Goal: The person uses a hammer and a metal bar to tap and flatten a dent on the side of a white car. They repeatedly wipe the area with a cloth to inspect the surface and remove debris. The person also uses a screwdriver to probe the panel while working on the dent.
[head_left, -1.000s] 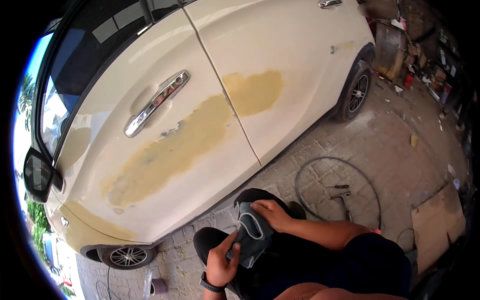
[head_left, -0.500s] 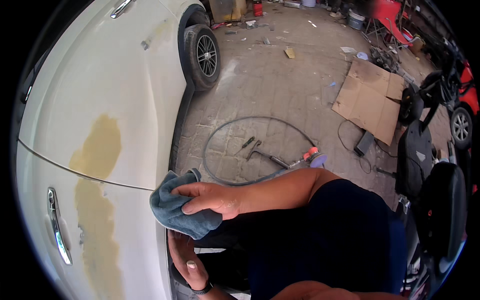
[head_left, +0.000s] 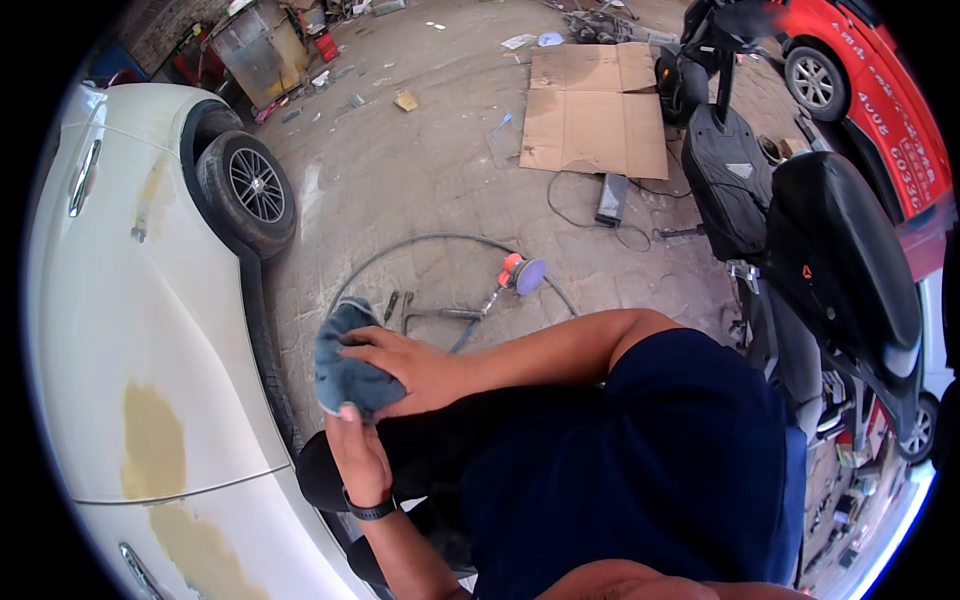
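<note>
A blue-grey cloth (head_left: 350, 365) is bunched up in front of me, beside the pale car and apart from its side. My right hand (head_left: 415, 375) is closed on the cloth from the right, its fingers spread across the folds. From below, my left hand (head_left: 358, 455), with a black watch on the wrist, meets the cloth's lower edge; its thumb presses there and its other fingers are mostly hidden. The white car (head_left: 200, 370) at the left carries tan filler patches (head_left: 155, 440) on both sides of a door seam.
On the paved floor lie a hose (head_left: 430, 240), an orange sander with a purple pad (head_left: 525, 275) and a dark-handled tool (head_left: 440, 313). Flattened cardboard (head_left: 595, 120) lies farther off. A black scooter (head_left: 840, 250) stands at the right, near a red car (head_left: 880, 110).
My view has swung right, showing more of the scooter and red car. The cloth has come away from the car's edge, and my left hand has risen to its lower edge.
</note>
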Demonstrator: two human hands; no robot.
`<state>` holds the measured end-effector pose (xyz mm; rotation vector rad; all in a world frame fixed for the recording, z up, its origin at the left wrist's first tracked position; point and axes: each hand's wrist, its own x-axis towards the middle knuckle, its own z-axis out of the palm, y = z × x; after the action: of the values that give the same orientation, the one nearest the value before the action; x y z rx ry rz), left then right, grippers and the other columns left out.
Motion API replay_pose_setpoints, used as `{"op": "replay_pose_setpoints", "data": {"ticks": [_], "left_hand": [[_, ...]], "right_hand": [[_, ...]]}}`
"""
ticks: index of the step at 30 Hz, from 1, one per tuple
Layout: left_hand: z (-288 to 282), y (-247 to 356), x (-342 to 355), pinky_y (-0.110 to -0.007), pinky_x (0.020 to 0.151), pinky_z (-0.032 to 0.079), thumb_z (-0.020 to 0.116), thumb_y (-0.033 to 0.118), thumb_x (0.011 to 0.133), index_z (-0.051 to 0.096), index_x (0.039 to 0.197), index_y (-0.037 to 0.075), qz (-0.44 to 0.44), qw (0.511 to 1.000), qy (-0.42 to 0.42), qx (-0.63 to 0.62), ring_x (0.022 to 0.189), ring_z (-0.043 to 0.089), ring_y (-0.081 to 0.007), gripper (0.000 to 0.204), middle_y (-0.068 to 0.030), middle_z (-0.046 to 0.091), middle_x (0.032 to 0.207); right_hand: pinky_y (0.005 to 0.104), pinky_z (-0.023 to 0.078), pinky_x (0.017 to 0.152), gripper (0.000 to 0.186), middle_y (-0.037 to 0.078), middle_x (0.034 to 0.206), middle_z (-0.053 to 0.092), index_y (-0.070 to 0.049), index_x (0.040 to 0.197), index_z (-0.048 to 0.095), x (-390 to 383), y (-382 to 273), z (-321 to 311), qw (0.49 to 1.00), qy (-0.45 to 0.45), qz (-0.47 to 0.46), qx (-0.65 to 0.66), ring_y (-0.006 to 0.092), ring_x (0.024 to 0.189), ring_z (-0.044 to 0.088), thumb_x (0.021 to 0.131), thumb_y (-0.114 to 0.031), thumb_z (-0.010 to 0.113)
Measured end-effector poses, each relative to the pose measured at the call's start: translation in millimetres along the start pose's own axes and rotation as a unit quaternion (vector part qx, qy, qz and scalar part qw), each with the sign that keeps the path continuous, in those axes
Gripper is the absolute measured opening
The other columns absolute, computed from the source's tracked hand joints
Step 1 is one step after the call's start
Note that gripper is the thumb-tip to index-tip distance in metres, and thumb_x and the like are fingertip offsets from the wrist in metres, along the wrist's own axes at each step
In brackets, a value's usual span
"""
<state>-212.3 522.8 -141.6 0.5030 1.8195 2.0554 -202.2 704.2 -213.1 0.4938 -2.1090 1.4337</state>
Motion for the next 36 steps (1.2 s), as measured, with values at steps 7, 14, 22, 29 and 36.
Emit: {"op": "replay_pose_setpoints", "data": {"ticks": [7,14,22,29,36], "left_hand": [[-21.7,19.4,17.1,-0.04,0.106,0.05,0.067,0.009,0.098,0.058,0.14,-0.005,0.0,0.942,-0.146,0.302,0.122,0.066,-0.0304,0.045,-0.0212,0.066,0.134],[-137.2,32.1,-1.2,-0.037,0.099,0.053,0.061,0.028,0.106,0.058,0.138,-0.007,-0.015,0.972,0.107,0.207,0.11,0.068,-0.026,0.047,-0.0207,0.067,0.128],[-182.4,13.3,-66.4,-0.035,0.103,0.05,0.054,0.03,0.109,0.052,0.144,-0.004,-0.002,0.948,0.28,0.151,0.115,0.066,-0.025,0.049,-0.0197,0.065,0.134],[-226.8,-4.1,-128.7,-0.037,0.105,0.049,0.053,0.035,0.109,0.053,0.145,-0.001,-0.048,0.892,0.407,0.19,0.121,0.064,-0.0285,0.052,-0.0192,0.064,0.136],[-267.4,-36.4,-296.4,-0.036,0.098,0.053,0.054,0.031,0.108,0.056,0.142,-0.002,-0.037,0.8,0.581,0.143,0.118,0.065,-0.0259,0.048,-0.0183,0.067,0.132]], "right_hand": [[0.0363,0.058,0.064,0.026,0.011,0.085,0.074,0.004,0.102,0.072,-102.5,208.8,-183.1,0.781,0.286,0.548,0.088,0.021,0.067,0.07,0.087,-0.017,0.07],[0.04,0.06,0.079,0.029,0.01,0.103,0.072,-0.001,0.113,0.069,-177.0,184.8,-482.3,0.615,0.775,0.128,0.075,0.0245,0.086,0.072,0.09,-0.016,0.076],[0.0404,0.053,0.086,0.048,0.021,0.111,0.073,0.009,0.108,0.07,-230.3,262.3,-457.6,0.633,0.591,0.453,-0.211,0.0274,0.101,0.069,0.088,-0.034,0.073],[0.0482,0.053,0.094,0.062,0.024,0.117,0.068,0.001,0.132,0.058,-194.7,277.4,-102.8,0.885,-0.08,0.41,-0.206,0.0416,0.11,0.066,0.086,-0.036,0.075],[0.0471,0.056,0.092,0.054,0.018,0.132,0.063,-0.007,0.137,0.058,-142.5,200.6,1.5,0.866,-0.427,0.254,-0.062,0.0356,0.108,0.069,0.09,-0.028,0.073]]}}
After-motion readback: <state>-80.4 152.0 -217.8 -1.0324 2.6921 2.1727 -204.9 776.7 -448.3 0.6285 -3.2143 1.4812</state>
